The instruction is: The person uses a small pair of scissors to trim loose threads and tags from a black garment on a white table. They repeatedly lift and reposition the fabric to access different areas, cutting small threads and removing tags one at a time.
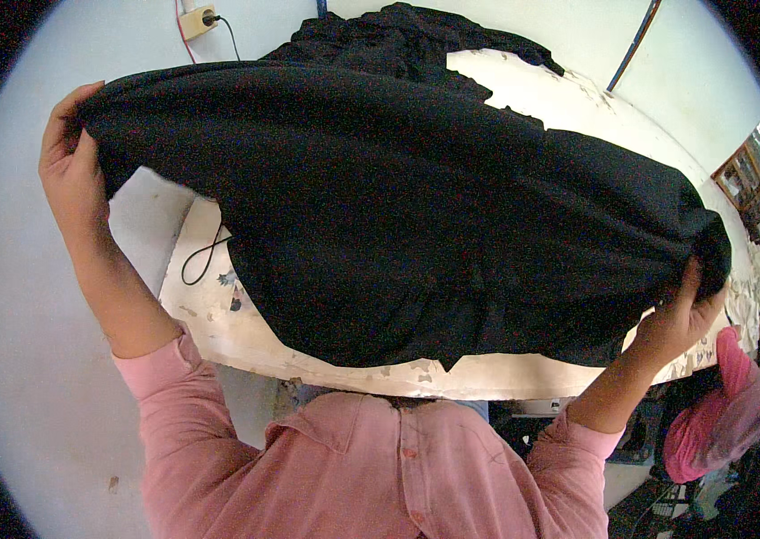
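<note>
A large piece of black fabric (380, 198) is stretched wide between my two raised hands, its lower part hanging over the table. My left hand (74, 166) pinches its upper left corner, thumb on the near side. On the far right, my right hand (689, 314) grips the other end, where the cloth bunches and folds over the fingers; the fingertips are partly hidden. Whether the cloth is a finished garment or a cut piece I cannot tell.
Behind the fabric, a heap of crumpled black cloth (380, 40) lies on the pale, worn table (353, 377). A thin black cord (203, 260) loops at the table's left. A wall socket (198, 20) holds a plug. Pink cloth (712, 422) sits at the lower right.
</note>
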`<state>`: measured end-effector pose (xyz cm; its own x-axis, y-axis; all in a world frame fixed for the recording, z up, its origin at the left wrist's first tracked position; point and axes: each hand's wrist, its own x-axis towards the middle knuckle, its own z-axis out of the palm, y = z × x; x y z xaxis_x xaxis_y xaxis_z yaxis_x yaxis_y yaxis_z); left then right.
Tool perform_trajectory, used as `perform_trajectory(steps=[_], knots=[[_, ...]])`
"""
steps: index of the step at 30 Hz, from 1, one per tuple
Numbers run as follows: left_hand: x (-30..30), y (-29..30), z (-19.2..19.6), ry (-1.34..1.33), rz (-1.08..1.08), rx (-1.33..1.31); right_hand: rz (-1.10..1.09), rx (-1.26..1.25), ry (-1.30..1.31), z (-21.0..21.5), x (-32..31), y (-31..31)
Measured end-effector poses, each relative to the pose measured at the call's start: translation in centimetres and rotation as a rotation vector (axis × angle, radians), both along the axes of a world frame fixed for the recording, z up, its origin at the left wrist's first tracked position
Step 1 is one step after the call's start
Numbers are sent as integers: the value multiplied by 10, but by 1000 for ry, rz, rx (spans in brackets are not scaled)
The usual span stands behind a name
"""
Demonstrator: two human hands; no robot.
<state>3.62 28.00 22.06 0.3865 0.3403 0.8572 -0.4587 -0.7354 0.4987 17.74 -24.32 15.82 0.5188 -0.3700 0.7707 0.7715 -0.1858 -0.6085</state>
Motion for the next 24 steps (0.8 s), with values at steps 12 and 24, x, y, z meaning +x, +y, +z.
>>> perform_trajectory(steps=[12,24], knots=[[41,-142,-80,757,118,326,-394,-1252,992,-46,-6,-2],[-23,-145,-165,907,-158,312,213,-1117,421,-100,3,16]])
